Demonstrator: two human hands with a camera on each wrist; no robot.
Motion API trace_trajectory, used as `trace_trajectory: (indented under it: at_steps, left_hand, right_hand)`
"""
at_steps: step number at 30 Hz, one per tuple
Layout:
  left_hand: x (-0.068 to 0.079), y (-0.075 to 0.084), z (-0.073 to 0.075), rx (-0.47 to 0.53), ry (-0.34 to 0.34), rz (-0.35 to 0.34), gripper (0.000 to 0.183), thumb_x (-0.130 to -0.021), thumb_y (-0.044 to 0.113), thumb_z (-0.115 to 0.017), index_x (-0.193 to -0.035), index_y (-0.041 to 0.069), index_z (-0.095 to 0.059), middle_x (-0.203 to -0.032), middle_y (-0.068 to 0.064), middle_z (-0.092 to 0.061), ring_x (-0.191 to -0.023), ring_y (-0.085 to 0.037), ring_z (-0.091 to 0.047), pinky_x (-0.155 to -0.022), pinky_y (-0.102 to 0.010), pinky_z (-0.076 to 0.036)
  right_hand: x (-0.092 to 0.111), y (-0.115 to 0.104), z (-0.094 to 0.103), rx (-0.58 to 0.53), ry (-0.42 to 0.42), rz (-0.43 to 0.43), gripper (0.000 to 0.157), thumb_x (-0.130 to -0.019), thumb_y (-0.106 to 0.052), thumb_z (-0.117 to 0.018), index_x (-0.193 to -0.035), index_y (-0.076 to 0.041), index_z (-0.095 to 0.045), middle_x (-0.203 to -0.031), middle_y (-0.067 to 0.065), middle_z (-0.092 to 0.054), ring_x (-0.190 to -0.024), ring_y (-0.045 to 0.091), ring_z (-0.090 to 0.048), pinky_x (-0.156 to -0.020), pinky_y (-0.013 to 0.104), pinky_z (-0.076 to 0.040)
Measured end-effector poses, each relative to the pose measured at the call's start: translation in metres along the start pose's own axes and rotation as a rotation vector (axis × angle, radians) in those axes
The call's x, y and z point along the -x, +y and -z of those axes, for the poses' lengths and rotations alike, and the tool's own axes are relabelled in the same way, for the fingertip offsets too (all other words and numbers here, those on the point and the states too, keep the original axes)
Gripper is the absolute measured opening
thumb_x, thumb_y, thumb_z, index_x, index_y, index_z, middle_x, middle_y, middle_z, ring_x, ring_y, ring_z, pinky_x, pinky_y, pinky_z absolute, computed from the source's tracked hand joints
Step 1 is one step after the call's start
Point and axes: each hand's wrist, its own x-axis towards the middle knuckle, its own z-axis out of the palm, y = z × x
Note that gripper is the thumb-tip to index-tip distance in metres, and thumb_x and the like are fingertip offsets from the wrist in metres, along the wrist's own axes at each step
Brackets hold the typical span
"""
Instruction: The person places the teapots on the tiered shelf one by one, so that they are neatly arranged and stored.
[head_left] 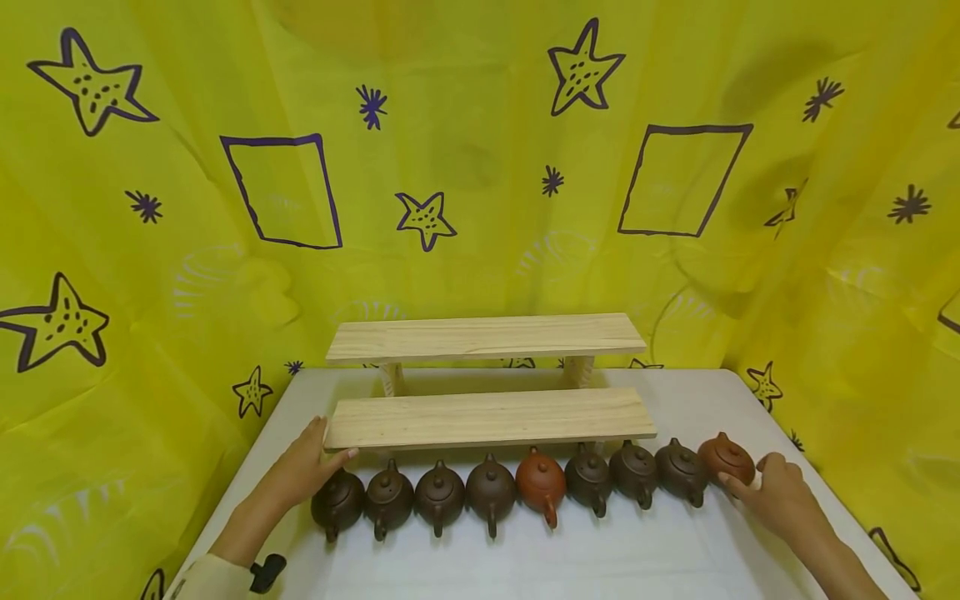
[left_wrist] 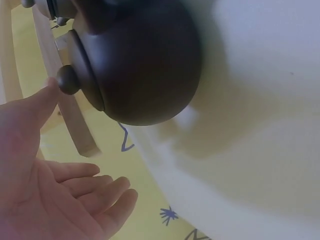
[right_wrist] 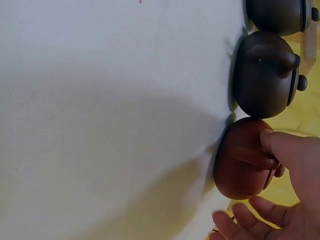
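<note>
A row of several small clay teapots stands along a white table in the head view. At the left end is a dark brown teapot [left_wrist: 145,65]. My left hand [head_left: 303,467] is beside it at the shelf's left end, thumb by the lid knob and fingers loosely extended. The right end holds a reddish-brown teapot [head_left: 723,457], upright on the table. My right hand [right_wrist: 280,200] is at that pot, its thumb touching near the handle. The other fingers spread past the pot's side, slightly bent. Another red teapot [head_left: 541,482] stands mid-row among dark ones.
A two-tier wooden stand rises behind the row, with a lower board [head_left: 491,418] close to the pots and an upper board [head_left: 487,337] farther back. The white table [head_left: 585,558] extends in front. Yellow sheeting [head_left: 480,275] with drawn stars surrounds the back and sides.
</note>
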Motion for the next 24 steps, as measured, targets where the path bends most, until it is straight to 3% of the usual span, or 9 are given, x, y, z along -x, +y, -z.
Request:
trace_trajectory:
  at_steps: [3, 6, 9, 16, 24]
  left_hand:
    - [0.0, 0.0, -0.002, 0.028, 0.017, -0.015, 0.09, -0.104, 0.039, -0.068, -0.152, -0.025, -0.025, -0.154, -0.05, -0.03, -0.145, -0.063, -0.033, -0.117, -0.071, -0.032]
    - [-0.001, 0.0, -0.004, 0.06, 0.047, -0.037, 0.077, -0.102, 0.035, -0.071, -0.147, -0.019, -0.038, -0.144, -0.042, -0.049, -0.137, -0.056, -0.05, -0.111, -0.068, -0.042]
    - [-0.002, 0.0, -0.005, 0.073, 0.074, -0.056, 0.066, -0.101, 0.032, -0.073, -0.139, -0.015, -0.046, -0.133, -0.033, -0.06, -0.126, -0.048, -0.059, -0.105, -0.064, -0.048]
    - [-0.002, 0.001, -0.004, 0.06, 0.102, -0.057, 0.07, -0.102, 0.032, -0.072, -0.142, -0.019, -0.046, -0.137, -0.038, -0.057, -0.132, -0.055, -0.054, -0.108, -0.067, -0.045]
    - [-0.002, -0.001, -0.007, 0.068, 0.102, -0.049, 0.073, -0.103, 0.034, -0.071, -0.145, -0.019, -0.044, -0.142, -0.04, -0.054, -0.136, -0.057, -0.05, -0.111, -0.068, -0.042]
  right_hand:
    - [0.002, -0.002, 0.0, 0.031, -0.03, -0.007, 0.058, -0.104, -0.043, -0.063, -0.095, 0.013, -0.051, -0.084, 0.026, -0.057, -0.075, 0.036, -0.057, -0.063, 0.048, -0.048]
    - [0.003, -0.005, -0.001, 0.065, -0.059, 0.0, 0.052, -0.107, -0.043, -0.056, -0.087, 0.005, -0.056, -0.082, 0.022, -0.062, -0.075, 0.04, -0.063, -0.061, 0.048, -0.049]
    - [0.003, -0.006, -0.004, 0.079, -0.065, 0.018, 0.05, -0.109, -0.037, -0.053, -0.086, 0.006, -0.062, -0.086, 0.029, -0.066, -0.081, 0.049, -0.068, -0.061, 0.055, -0.052]
    - [0.006, -0.01, -0.011, 0.062, -0.056, 0.011, 0.044, -0.107, -0.026, -0.057, -0.1, 0.017, -0.063, -0.099, 0.044, -0.065, -0.09, 0.062, -0.066, -0.066, 0.061, -0.054]
    - [0.008, -0.009, -0.017, 0.025, -0.019, 0.012, 0.042, -0.106, -0.02, -0.057, -0.106, 0.021, -0.058, -0.101, 0.047, -0.063, -0.09, 0.062, -0.066, -0.066, 0.06, -0.053]
